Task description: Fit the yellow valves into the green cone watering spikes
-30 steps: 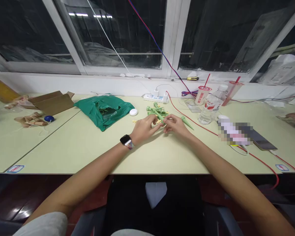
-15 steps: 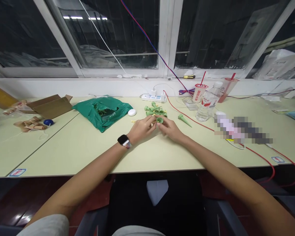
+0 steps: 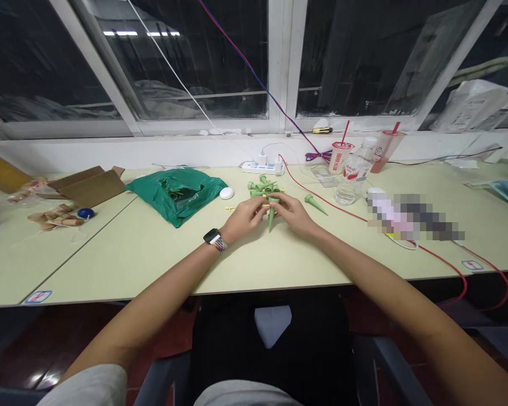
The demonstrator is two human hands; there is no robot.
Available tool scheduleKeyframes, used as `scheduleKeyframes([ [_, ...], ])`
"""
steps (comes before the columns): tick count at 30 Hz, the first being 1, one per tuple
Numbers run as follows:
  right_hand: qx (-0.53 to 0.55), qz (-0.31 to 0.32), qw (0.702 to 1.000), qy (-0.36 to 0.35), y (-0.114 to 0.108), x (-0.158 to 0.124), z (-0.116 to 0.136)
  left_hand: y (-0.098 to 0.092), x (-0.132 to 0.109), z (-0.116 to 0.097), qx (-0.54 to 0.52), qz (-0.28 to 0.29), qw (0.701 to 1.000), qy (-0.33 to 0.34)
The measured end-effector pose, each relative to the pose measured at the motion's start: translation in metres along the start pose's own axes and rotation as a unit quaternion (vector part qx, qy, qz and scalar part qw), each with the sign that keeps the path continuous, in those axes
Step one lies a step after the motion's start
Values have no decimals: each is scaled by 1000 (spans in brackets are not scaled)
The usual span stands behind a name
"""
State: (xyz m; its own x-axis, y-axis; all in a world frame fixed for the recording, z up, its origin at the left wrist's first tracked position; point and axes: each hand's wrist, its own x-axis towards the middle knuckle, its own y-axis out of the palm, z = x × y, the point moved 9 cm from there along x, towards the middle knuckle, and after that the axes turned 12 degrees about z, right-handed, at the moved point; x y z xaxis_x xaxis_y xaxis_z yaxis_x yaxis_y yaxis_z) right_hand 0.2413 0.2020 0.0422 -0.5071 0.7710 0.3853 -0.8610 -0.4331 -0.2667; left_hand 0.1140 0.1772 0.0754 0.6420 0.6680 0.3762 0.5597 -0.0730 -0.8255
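A green plastic spike (image 3: 271, 216) stands upright, tapered tip down, between the left hand (image 3: 246, 219) and the right hand (image 3: 292, 215), over the middle of the counter (image 3: 110, 265) and set back from its front edge. The fingers (image 3: 261, 210) of both hands are closed on its wide upper end. Whether the tip touches the counter cannot be determined.

A heap of similar green plastic parts (image 3: 262, 188) lies directly behind the hands. A loose green spike (image 3: 315, 204) lies just right of the right hand, and small yellow pieces (image 3: 230, 208) lie just left of the left hand. A smartwatch (image 3: 214, 237) is on the left wrist.

Further left are a white round object (image 3: 226, 193), a torn green plastic bag (image 3: 175, 197) and an open cardboard box (image 3: 87, 180). A power strip (image 3: 262, 167) sits near the rear edge, and a red cable (image 3: 322, 189) crosses the counter to the right. At rear right stand a paper cup (image 3: 341, 158) and a water bottle (image 3: 353, 176); their red labels are not legible. A pixelated patch (image 3: 410, 217) hides whatever lies right of them.
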Motion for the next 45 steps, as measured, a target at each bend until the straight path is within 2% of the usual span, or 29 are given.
scheduleKeyframes([
  [3, -16, 0, 1000, -1, -3, 0, 1, 2, 0, -3, 11, 4, 1000, 8],
  [7, -109, -2, 994, -25, -5, -1, 10, 10, 1, 8, -75, 5, 996, -50],
  [9, -119, 0, 993, -24, -9, 1, 8, 10, 0, 7, -57, 1, 997, -44],
  [11, -94, -16, 995, 2, -22, 1, -1, 1, -3, 1, 25, -16, 1000, -10],
  [13, -94, -59, 993, 31, -43, -1, -10, -13, -7, 0, 98, -42, 994, 7],
  [16, -216, -105, 970, 46, -71, -8, -5, -39, -12, 25, 103, -74, 990, -61],
  [20, -376, -31, 915, 144, -71, -12, -9, -58, -18, 61, 127, -53, 981, -138],
  [22, -416, 7, 889, 191, -68, -14, -13, -58, -20, 77, 143, -4, 978, -152],
  [25, -455, 32, 864, 214, -70, -17, -14, -54, -27, 98, 129, 75, 975, -165],
  [28, -488, 32, 841, 230, -78, -18, -17, -52, -32, 111, 111, 112, 971, -182],
  [35, -539, 29, 805, 246, -88, -21, -19, -50, -34, 115, 111, 132, 962, -212],
  [45, -553, -10, 794, 252, -96, -25, -17, -52, -36, 109, 127, 140, 957, -220],
])
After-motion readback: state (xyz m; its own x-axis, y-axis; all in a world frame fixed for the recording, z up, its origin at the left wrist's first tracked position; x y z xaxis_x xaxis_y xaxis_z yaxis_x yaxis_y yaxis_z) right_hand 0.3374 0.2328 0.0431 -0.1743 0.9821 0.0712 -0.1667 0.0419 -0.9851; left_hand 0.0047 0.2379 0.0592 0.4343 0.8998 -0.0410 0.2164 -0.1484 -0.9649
